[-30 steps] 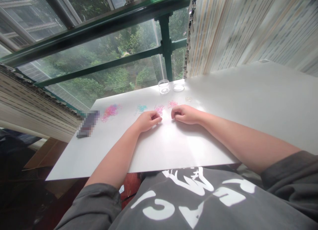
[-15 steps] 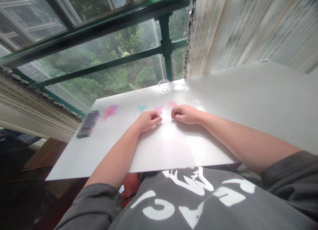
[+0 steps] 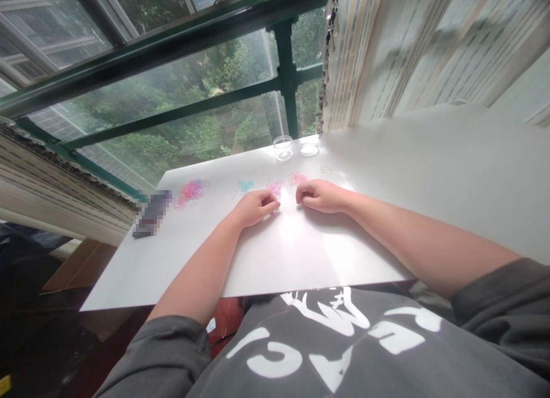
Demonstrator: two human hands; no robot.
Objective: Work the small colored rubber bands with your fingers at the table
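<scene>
While a green-framed window filled the far side, w/ trees & bldgs outside, a wh. table ran below it, a striped curtain hanging behind its R part. Dk grey shirt w/ wh. print showed at the near edge. Both hands were over the tabletop, near each other, wrists low. R hand: fingers curled under, loosely closed; couldn't tell if anything was in it. L hand: fingers half bent, thumb close to index; any small item there too tiny to tell. Pixelated dk slab lay by the table's L edge. Just R of it, a mixed-colour pile of thin bits, mostly pink. Clear jar stood upright near the back edge, round lid flat just R of it. L pink pile sat right beyond the L fingers, R pink pile just past the R knuckles; contact unclear. Teal pile was L of both pinks. Smallest, a pale pile, lay beyond the R hand.
</scene>
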